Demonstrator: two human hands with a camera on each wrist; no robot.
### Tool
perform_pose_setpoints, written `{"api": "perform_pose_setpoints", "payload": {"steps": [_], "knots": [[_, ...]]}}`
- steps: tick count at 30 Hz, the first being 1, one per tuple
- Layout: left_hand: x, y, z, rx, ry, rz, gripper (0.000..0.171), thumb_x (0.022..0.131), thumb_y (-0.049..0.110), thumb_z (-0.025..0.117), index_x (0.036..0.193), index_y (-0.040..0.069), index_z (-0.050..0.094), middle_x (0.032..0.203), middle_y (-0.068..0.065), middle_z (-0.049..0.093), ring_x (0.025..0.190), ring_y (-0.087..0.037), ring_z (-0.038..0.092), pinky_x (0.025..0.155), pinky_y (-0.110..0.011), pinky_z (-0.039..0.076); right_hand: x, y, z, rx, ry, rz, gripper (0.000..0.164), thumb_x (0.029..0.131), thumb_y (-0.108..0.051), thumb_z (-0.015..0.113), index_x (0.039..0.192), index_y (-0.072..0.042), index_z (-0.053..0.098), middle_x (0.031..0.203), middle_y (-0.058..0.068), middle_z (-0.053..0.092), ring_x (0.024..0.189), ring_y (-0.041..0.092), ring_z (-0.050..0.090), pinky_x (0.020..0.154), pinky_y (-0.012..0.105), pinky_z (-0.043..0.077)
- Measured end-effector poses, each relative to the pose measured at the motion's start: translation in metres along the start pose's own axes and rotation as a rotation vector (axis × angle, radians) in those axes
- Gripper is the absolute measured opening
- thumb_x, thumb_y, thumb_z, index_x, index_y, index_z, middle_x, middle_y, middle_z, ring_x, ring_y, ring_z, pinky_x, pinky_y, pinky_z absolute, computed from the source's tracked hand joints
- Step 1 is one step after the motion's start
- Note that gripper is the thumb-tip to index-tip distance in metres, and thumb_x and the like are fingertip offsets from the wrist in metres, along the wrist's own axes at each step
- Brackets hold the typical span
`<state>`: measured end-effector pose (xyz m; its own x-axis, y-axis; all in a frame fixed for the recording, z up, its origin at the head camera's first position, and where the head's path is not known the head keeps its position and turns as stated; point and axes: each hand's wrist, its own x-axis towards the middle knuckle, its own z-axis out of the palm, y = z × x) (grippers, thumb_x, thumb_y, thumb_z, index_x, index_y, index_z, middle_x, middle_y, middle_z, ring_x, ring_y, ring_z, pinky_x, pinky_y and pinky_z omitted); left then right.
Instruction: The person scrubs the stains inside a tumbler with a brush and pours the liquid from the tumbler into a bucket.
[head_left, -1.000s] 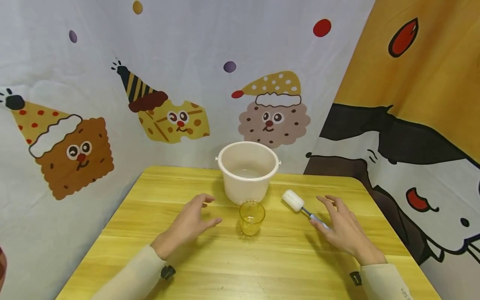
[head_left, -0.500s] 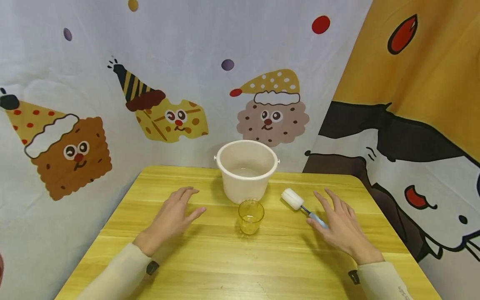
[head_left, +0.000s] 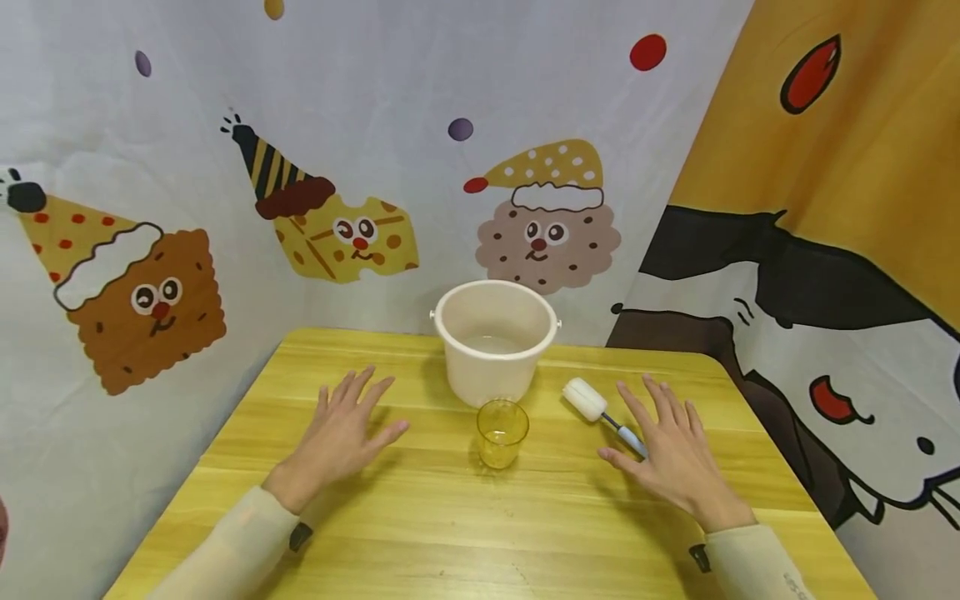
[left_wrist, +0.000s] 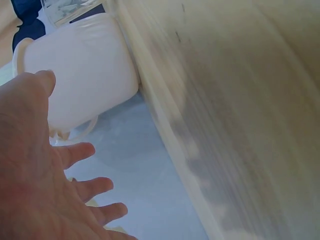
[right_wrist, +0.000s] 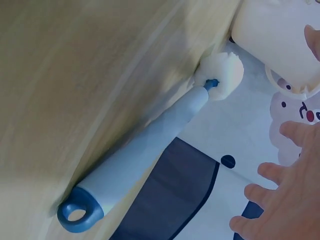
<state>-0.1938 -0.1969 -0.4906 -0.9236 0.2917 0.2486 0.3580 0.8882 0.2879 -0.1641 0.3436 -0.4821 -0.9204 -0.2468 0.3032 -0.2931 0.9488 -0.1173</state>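
Note:
My left hand (head_left: 337, 437) hovers over the left part of the table, fingers spread and holding nothing. On the right, my right hand (head_left: 671, 454) is spread as well, above the handle of a sponge bottle brush (head_left: 585, 400). The brush has a white sponge head and, in the right wrist view, a light blue handle (right_wrist: 145, 145) with a darker blue loop at its end. Between the hands stands a clear yellow cup (head_left: 502, 433), upright. Just behind the cup is a white bucket (head_left: 491, 375), its inside partly visible.
The wooden table (head_left: 480, 533) carries these things. A curtain (head_left: 390, 108) printed with cartoon food hangs right behind its far edge, and a cartoon animal print (head_left: 847, 358) covers the right side.
My left hand has drawn back leftward from beside the cup and its fingers have spread. My right hand has opened wider and shifted slightly left. The cup, bucket and brush have stayed in place.

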Motion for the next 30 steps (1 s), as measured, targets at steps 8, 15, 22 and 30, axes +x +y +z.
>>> {"api": "perform_pose_setpoints", "payload": {"steps": [8,15,22,30], "knots": [[-0.004,0.002,0.003,0.013,-0.061,-0.043,0.092,0.112,0.077,0.059,0.183,0.024,0.038,0.191,-0.027,0.027,0.173,-0.067,0.025,0.126,-0.1,0.015,-0.001,-0.005,0.004,0.014,-0.034,0.029,0.113,0.098,-0.078,0.079,0.187,-0.035,0.026,0.192,0.026,0.025,0.174,0.063,0.025,0.132,0.091,0.02],[-0.006,0.003,0.003,0.0,-0.094,-0.061,0.099,0.109,0.084,0.057,0.187,0.03,0.029,0.194,-0.026,0.017,0.176,-0.066,0.014,0.125,-0.103,0.004,-0.001,-0.006,0.008,0.028,-0.036,0.047,0.11,0.1,-0.077,0.077,0.187,-0.031,0.028,0.193,0.026,0.021,0.176,0.064,0.019,0.133,0.093,0.015],[-0.009,0.003,0.006,-0.028,-0.123,-0.076,0.104,0.107,0.086,0.058,0.188,0.032,0.021,0.195,-0.026,0.008,0.176,-0.067,0.005,0.123,-0.103,-0.004,-0.002,-0.006,0.011,0.035,-0.058,0.049,0.106,0.104,-0.076,0.073,0.187,-0.032,0.025,0.196,0.022,0.012,0.179,0.062,0.01,0.133,0.095,0.007],[-0.01,0.004,0.008,-0.043,-0.142,-0.094,0.104,0.105,0.085,0.062,0.187,0.036,0.022,0.196,-0.024,0.003,0.176,-0.068,-0.005,0.122,-0.102,-0.013,0.0,-0.008,0.011,0.03,-0.028,0.036,0.107,0.102,-0.076,0.074,0.187,-0.034,0.025,0.196,0.022,0.014,0.178,0.063,0.01,0.134,0.094,0.005]]}}
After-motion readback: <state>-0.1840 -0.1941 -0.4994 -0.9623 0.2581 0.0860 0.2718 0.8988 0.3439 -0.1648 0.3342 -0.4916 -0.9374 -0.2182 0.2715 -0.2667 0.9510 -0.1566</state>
